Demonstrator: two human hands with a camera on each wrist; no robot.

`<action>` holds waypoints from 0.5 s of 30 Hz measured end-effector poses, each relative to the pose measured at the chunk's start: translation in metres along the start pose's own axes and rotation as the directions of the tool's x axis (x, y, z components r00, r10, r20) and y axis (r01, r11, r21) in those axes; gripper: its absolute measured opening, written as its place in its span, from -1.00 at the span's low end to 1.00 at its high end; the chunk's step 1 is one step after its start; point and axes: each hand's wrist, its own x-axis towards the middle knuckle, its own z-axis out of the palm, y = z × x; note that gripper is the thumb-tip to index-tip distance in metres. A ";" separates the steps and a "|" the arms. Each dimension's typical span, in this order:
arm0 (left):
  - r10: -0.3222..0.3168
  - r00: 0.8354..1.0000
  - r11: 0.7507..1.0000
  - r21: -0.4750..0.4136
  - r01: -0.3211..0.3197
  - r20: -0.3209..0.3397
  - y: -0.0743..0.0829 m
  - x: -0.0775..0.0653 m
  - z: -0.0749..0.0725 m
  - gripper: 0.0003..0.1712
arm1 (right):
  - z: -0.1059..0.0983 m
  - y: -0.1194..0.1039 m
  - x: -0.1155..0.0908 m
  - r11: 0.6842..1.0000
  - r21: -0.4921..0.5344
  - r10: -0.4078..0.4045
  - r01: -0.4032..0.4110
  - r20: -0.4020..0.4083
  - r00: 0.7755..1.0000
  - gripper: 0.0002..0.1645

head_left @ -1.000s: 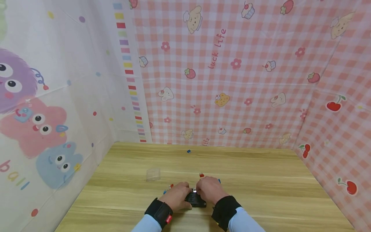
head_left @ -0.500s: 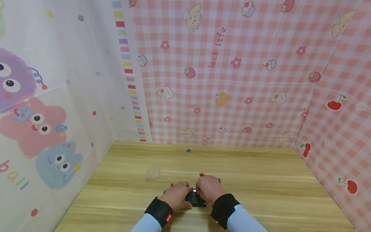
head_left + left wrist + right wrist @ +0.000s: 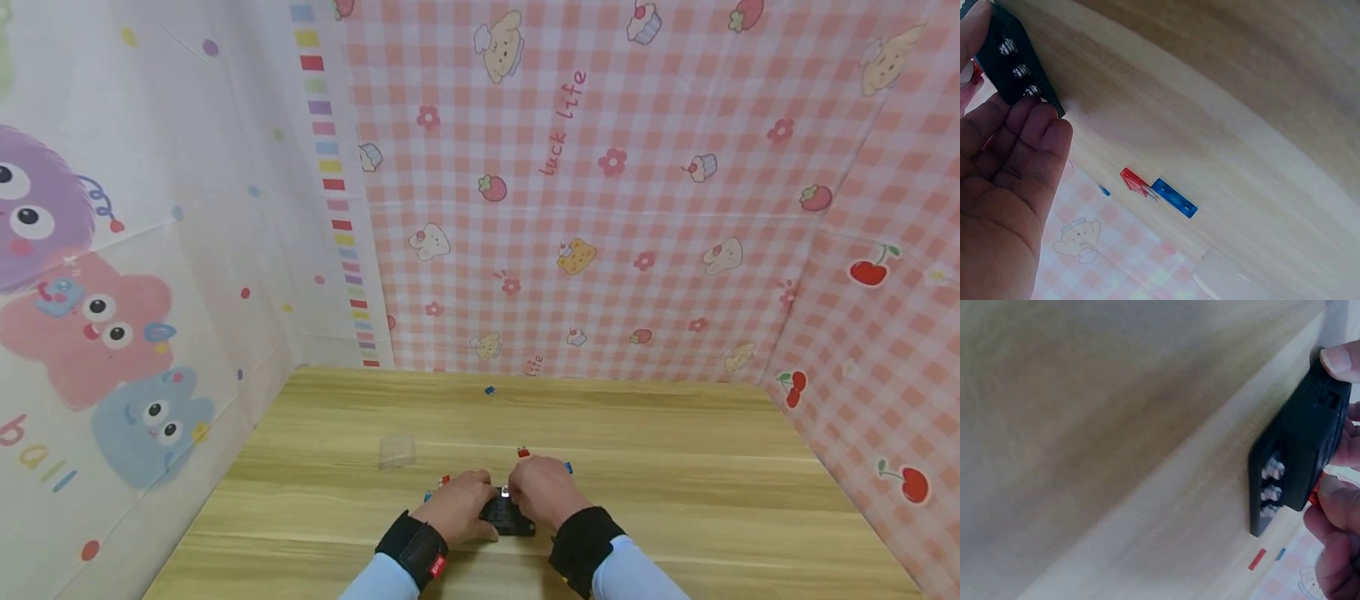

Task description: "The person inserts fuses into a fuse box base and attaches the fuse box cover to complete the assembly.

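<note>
- Nearest: both forearms, in pale blue sleeves (image 3: pixel 636 571) and black wristbands (image 3: pixel 581 546), reach forward and converge over the wooden table (image 3: pixel 675 467).
- Left hand (image 3: pixel 459 504): spans one side of the black device (image 3: pixel 508 518), thumb on its near edge and fingers on its far edge; the grip is narrow and holding.
- Right hand (image 3: pixel 546 490): wrist bent inward, thumb and finger pinching a small red part (image 3: pixel 1314 495) at the device's far edge. Whether that part is seated cannot be told.
- Device: between the hands, with three metal terminals (image 3: pixel 1274 469) in a row along one end.
- Beyond the left hand: a red piece (image 3: pixel 1134 181) and a blue piece (image 3: pixel 1174 198), side by side.
- Farther, to the left: a clear plastic container (image 3: pixel 397 451); any contents cannot be made out.
- Farthest: a small blue block (image 3: pixel 490 390), near the checked cloth (image 3: pixel 615 292).
</note>
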 end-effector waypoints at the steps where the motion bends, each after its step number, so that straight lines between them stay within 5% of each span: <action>1: -0.004 1.000 1.000 -0.001 0.004 0.004 0.000 0.000 0.000 -0.49 | 0.001 0.000 0.000 1.000 0.000 0.000 0.000 -0.005 1.000 -0.77; 15: 0.009 1.000 1.000 0.003 -0.009 -0.018 0.000 -0.002 0.001 -0.49 | 0.004 -0.001 -0.004 1.000 -0.013 -0.012 0.012 -0.046 0.999 -0.81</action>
